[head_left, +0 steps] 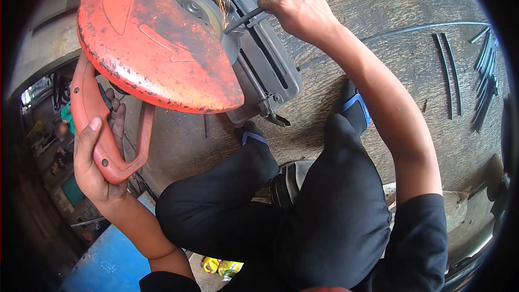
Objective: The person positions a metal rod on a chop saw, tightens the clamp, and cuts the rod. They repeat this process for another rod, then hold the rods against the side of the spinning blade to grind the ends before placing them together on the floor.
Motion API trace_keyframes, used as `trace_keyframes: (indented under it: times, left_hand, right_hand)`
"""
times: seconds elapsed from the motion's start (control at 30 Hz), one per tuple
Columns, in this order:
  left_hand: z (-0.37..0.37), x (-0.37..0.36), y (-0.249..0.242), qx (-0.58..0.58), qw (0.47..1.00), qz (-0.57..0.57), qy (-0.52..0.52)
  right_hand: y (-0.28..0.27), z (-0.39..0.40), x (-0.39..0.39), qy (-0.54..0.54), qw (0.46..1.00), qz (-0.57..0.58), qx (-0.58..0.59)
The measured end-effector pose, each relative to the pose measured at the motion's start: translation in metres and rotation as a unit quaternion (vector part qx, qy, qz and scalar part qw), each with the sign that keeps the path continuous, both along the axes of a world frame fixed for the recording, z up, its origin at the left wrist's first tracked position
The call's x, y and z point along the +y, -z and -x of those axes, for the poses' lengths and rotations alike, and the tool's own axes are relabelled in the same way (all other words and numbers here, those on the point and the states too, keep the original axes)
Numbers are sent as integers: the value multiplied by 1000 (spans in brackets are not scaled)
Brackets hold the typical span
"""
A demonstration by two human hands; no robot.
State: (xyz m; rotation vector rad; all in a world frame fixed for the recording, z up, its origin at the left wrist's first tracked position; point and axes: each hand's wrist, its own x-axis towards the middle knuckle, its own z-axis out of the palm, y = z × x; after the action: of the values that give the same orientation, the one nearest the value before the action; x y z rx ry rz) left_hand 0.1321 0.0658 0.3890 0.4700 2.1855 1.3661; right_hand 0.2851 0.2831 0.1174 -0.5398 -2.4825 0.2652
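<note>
My left hand is wrapped round the red handle of a cut-off saw, below its scuffed red guard. Up at the top centre, my right hand grips a thin grey metal rod, whose near end meets the saw's disc. Orange sparks fly beside that contact. Under the disc lies the dark saw base, with a threaded clamp screw running along it.
Two cut dark rods lie on the worn floor at right, near a bundle of short rods. A long rod crosses the floor. A blue panel stands at lower left; yellow packets lie below.
</note>
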Motion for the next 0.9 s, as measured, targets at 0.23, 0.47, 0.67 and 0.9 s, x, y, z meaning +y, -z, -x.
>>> trace_keyframes:
  times: [0.23, 0.47, 0.67, 0.9]
  left_hand:
    - [0, 0, 0, -7, 1000, -5, -1]
    - [0, 0, 0, -10, 1000, -7, -2]
    - [-4, 2, 2, 0, 1000, -1, -8]
    - [-6, 4, 4, 42, 999, 10, -9]
  right_hand:
    - [-2, 0, -3, 4, 1000, 12, 7]
    - [1, -7, -4, -19, 999, 45, -4]
    - [19, -23, -28, 16, 981, 193, -4]
    - [45, -24, -62, -57, 808, 586, -15]
